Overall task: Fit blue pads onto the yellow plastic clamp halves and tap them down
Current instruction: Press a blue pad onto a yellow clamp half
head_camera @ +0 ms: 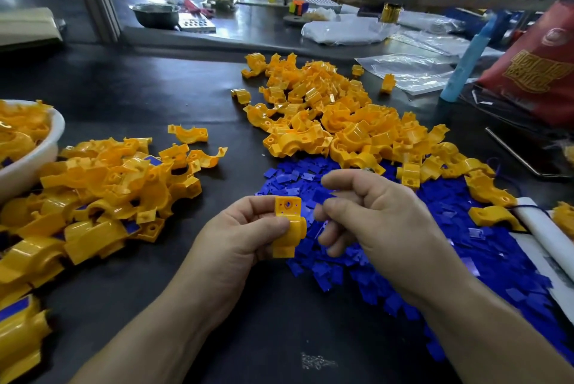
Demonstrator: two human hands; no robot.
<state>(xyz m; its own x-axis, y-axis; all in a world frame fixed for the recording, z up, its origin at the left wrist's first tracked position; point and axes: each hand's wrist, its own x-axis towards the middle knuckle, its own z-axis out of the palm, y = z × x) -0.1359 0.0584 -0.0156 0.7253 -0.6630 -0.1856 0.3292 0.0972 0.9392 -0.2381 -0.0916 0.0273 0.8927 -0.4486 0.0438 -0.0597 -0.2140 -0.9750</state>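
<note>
My left hand (239,234) grips a yellow clamp half (289,225) upright above the dark table, its flat end with a small hole facing up. Just to its right, my right hand (369,219) pinches a small blue pad (321,197) between thumb and forefinger, close to the clamp half but apart from it. Beneath both hands lies a wide heap of loose blue pads (450,247). A big pile of bare yellow clamp halves (335,122) sits behind it. At the left, another pile of clamp halves (108,191) shows blue pads on some pieces.
A white bowl (46,150) with more clamp halves stands at the left edge. A red bag (540,67), a light blue bottle (466,67) and clear plastic bags (410,70) lie at the back right. A white sheet (546,244) borders the pads. A person sits beyond the far bench.
</note>
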